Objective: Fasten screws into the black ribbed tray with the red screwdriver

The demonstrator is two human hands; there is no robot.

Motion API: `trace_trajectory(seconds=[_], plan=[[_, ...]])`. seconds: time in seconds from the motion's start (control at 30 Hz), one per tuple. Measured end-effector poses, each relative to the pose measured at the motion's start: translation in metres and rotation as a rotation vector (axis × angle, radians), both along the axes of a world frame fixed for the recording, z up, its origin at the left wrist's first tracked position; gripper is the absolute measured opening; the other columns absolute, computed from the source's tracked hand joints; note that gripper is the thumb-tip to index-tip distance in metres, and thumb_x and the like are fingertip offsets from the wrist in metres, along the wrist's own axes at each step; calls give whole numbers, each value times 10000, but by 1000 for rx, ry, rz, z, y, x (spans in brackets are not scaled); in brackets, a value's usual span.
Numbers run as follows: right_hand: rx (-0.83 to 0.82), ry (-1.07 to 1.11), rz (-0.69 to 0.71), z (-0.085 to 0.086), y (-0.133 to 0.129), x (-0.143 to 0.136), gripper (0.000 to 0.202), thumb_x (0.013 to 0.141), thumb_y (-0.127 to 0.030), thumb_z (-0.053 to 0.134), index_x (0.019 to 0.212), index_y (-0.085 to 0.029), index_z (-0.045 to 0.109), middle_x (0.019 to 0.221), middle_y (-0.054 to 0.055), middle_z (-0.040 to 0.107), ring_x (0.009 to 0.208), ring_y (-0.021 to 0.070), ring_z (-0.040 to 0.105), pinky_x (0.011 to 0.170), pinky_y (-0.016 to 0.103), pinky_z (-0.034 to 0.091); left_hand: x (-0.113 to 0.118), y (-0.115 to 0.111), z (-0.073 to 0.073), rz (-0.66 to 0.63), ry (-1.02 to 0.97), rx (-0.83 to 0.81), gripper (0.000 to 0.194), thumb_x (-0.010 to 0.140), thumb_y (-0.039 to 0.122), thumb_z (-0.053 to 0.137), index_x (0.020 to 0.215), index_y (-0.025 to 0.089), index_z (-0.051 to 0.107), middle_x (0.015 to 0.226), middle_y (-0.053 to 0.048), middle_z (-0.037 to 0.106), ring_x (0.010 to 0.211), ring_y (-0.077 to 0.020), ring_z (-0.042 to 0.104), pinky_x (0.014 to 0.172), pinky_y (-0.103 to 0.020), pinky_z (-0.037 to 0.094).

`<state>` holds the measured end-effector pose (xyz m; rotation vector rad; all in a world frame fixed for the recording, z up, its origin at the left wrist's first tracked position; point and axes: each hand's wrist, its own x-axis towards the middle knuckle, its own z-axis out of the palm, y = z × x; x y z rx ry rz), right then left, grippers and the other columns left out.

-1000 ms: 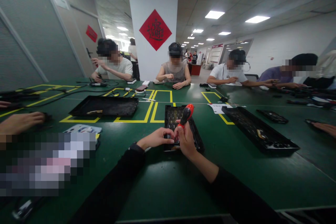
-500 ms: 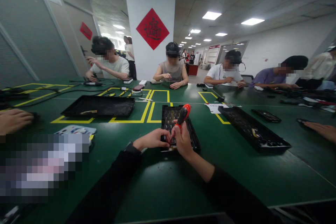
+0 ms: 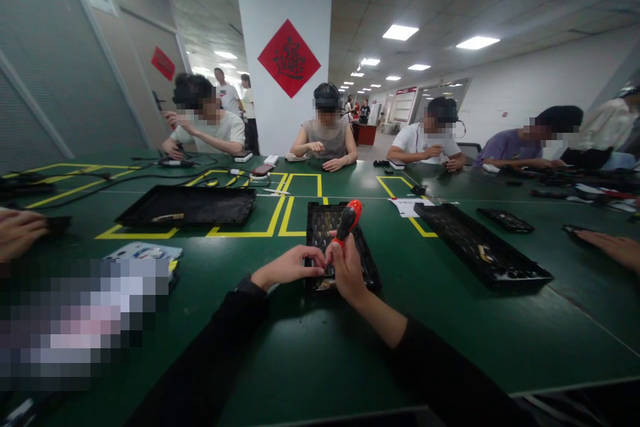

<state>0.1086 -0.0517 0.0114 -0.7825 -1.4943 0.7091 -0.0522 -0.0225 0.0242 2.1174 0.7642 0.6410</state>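
My right hand (image 3: 347,268) is wrapped round the black-and-red handle of a screwdriver (image 3: 348,221), which stands tilted with its rounded end up. Its shaft and tip are hidden behind my fingers. Beneath both hands lies a black plastic tray (image 3: 371,265) with rows of small pockets and pale bits near its front end. My left hand (image 3: 295,265) is bent over the tray's left side, thumb and fingers drawn together close to the right hand's fingertips. Whatever they pinch is too small or hidden to name.
A large black tray (image 3: 193,203) lies left on the green table (image 3: 310,360), and another long black tray (image 3: 483,247) lies right. A paper sheet (image 3: 407,207) and a small black panel (image 3: 505,219) are nearby. Other people's hands show at both side edges; several people sit opposite.
My left hand has shifted slightly at the tray's front, and the pale strip there looks different. My right hand keeps its hold on the screwdriver. The view has tilted slightly.
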Motion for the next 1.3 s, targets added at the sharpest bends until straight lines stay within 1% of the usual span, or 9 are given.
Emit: trace_trajectory(seconds=[0.1,0.43,0.67,0.83,1.13,1.3], plan=[[-7,-5,23,1,0,0,254,925,-343,359,1108,-185,435,642,-37,501,579,117,511,623,254,414,0,0,0,11,-46,-14,256,744,365,612,800,116,621,821,-36,633,792,-141,562,794,-279,432],[-10,-12,34,-1,1,0,252,923,-335,365,1111,-184,437,628,-38,506,556,114,497,609,249,407,-2,2,-6,8,-100,-53,259,727,355,638,834,119,640,853,-41,636,813,-142,563,820,-289,421],[3,-38,-13,-3,1,0,273,922,-345,372,1125,-180,447,632,-36,498,580,121,503,631,256,409,-2,3,-7,8,-92,-49,267,723,361,642,843,122,643,864,-46,642,828,-145,568,830,-293,424],[3,-37,0,-2,0,0,272,922,-347,370,1126,-182,443,633,-35,509,575,123,512,625,258,411,-1,3,-6,6,-77,-33,257,727,359,639,823,121,633,843,-38,638,795,-134,564,816,-289,429],[-5,-17,21,-1,0,0,280,919,-361,373,1123,-183,441,626,-37,508,558,119,507,595,249,412,-2,4,-4,-15,-25,-20,234,719,343,643,819,132,634,851,-29,641,810,-139,570,825,-290,431],[-21,-26,25,-2,1,1,276,921,-360,364,1123,-186,440,627,-38,507,544,114,499,575,243,411,-2,3,-4,-23,-32,-2,244,732,354,630,823,127,632,858,-35,635,821,-143,568,829,-288,425]])
